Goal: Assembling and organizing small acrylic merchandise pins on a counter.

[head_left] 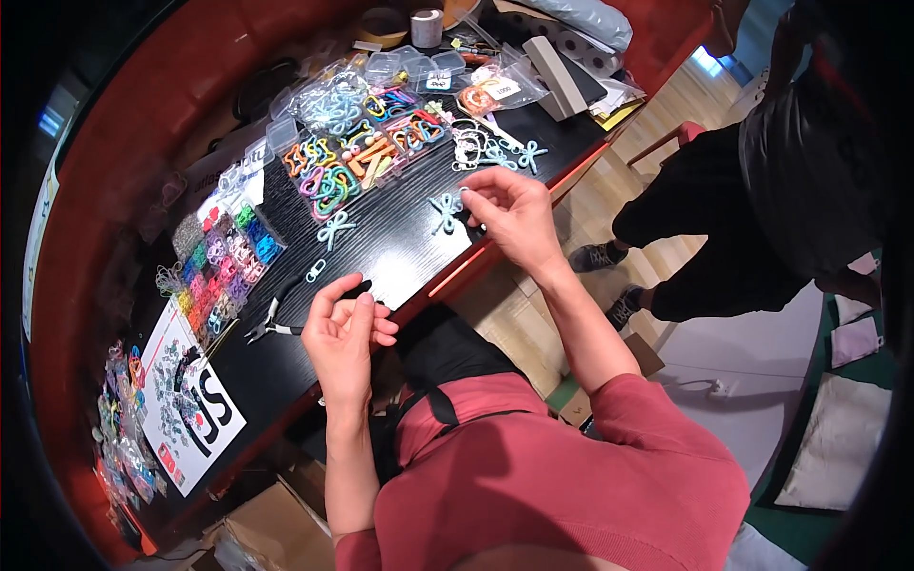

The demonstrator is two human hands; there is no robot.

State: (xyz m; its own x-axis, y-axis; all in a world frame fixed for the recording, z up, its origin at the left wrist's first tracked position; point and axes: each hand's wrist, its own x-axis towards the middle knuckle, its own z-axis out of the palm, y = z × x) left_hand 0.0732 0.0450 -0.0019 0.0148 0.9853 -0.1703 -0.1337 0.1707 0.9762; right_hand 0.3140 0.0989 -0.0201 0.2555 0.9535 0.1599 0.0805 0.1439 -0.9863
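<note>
My right hand (519, 219) pinches a light-blue bow-shaped charm (445, 215) between thumb and forefinger, over the black table (381, 214). My left hand (345, 328) is above the table's near edge, fingers loosely curled and apart, with nothing visible in it. A similar blue bow charm (335, 228) lies farther back, and a small pale clasp (315, 271) lies between it and my left hand. Pliers with light handles (273, 322) rest left of that hand. More blue bow charms (530, 155) lie beyond my right hand, beside several white ring-shaped pieces (468, 145).
A divided clear box (307, 195) of colourful clips stands at the back. Another tray (269, 226) of coloured pieces is at left, near a printed sheet (217, 430). Bagged pieces (124, 447) lie far left. A person in dark trousers (700, 224) stands at right.
</note>
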